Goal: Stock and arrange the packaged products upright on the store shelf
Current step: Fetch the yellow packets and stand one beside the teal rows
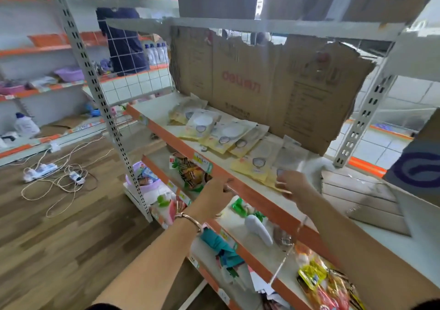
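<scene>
Several pale yellow flat packets [222, 132] lie overlapping in a row on the white shelf board [297, 205], in front of a torn cardboard sheet [273, 88]. My right hand [294, 184] reaches over the shelf's orange front edge [181, 143] and pinches the nearest yellow packet [279, 183] at its lower end. My left hand [215, 194] is at the orange edge, its fingers curled against the rim; a bracelet sits on that wrist. Whether the left hand grips the rim is unclear.
Lower shelves hold mixed snack packets [190, 170], a white bottle [258, 230] and colourful packs [321, 281]. A perforated steel upright [104, 109] stands left. Cables [59, 178] lie on the wooden floor. A person in dark clothes [123, 40] stands behind the rack. Flattened cardboard [362, 197] lies right.
</scene>
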A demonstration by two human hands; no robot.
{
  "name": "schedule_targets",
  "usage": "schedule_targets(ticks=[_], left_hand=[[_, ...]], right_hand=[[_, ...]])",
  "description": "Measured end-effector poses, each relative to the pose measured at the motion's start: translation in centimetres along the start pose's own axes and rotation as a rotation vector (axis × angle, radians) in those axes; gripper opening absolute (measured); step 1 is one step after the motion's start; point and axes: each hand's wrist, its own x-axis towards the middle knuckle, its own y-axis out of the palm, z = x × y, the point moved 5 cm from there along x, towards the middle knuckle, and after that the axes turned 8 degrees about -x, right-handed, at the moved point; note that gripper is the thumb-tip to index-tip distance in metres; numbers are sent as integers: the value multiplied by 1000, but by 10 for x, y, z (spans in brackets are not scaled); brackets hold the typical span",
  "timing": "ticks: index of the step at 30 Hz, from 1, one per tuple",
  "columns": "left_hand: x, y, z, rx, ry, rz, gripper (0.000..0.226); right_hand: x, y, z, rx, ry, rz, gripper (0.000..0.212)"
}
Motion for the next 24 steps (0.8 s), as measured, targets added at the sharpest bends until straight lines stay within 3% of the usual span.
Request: schedule_targets(ticks=[2,4,14,20,23,24], left_hand=[[17,-10,0,-34,-8,-12,42],[32,-17,0,-37,-5,-17,43],[111,-19,-1,16,34,106,44],[162,-31,-4,-108,-24,93,31],[186,-25,-4,-114,-133,179,8],[189,-22,-5,-134,-188,232,15]], right_hand=[[15,9,7,207,131,30,5],[26,19,8,292,228,55,10],[83,44,13,341,335,77,33],[93,52,32,136,279,-54,20],[88,41,48,350,182,-46,14],[85,34,54,462,123,-22,15]])
